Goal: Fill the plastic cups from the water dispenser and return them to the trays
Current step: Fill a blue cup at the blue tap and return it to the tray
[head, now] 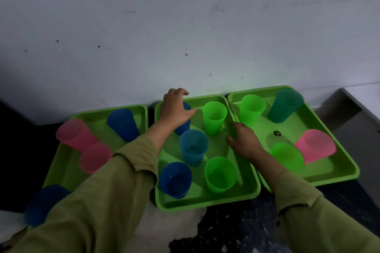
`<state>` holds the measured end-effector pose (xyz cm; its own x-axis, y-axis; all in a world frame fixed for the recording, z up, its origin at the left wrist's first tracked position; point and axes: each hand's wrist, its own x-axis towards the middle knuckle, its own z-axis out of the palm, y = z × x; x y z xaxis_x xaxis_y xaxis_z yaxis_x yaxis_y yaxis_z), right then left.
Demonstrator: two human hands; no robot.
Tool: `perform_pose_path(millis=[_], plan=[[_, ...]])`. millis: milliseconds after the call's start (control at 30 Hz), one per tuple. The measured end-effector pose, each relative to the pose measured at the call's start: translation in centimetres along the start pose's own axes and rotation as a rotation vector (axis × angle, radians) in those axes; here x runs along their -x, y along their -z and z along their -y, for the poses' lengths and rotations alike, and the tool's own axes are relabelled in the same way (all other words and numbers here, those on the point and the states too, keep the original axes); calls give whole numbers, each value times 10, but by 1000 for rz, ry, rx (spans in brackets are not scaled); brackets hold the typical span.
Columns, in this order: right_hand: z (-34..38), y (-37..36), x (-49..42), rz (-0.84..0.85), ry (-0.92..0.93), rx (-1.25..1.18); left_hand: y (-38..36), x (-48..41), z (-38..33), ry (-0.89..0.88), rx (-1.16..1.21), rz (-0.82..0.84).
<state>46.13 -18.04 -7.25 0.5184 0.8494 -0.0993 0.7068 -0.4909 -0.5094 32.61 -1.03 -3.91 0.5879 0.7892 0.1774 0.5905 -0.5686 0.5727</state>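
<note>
Fingers (181, 91) of the left hand (174, 109) curl round a blue cup (183, 128) at the back of the middle tray (205, 204); the right hand (244, 139) hovers beside, fingers loose, empty. Four neighbouring cups (193, 148) seem filled; those in the left tray (145, 117) and right tray (339, 178) look upturned, unfilled.

A scuffed pale wall (185, 26) rises behind a dark speckled counter (236, 228).

The left sleeve (98, 195) and right sleeve (312, 217) are loose olive-green cloth, cuffed at the wrist.
</note>
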Motion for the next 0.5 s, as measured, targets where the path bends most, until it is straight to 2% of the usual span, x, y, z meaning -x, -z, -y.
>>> perform_pose_path(millis=[133,267,500], plan=[[6,2,3,-43,-7,-20,0,2,17,242,4,160],[10,4,10,-42,-5,-26,-6,5,23,220,-6,145],[25,14,26,-117,36,-29,18,21,24,169,113,-14]])
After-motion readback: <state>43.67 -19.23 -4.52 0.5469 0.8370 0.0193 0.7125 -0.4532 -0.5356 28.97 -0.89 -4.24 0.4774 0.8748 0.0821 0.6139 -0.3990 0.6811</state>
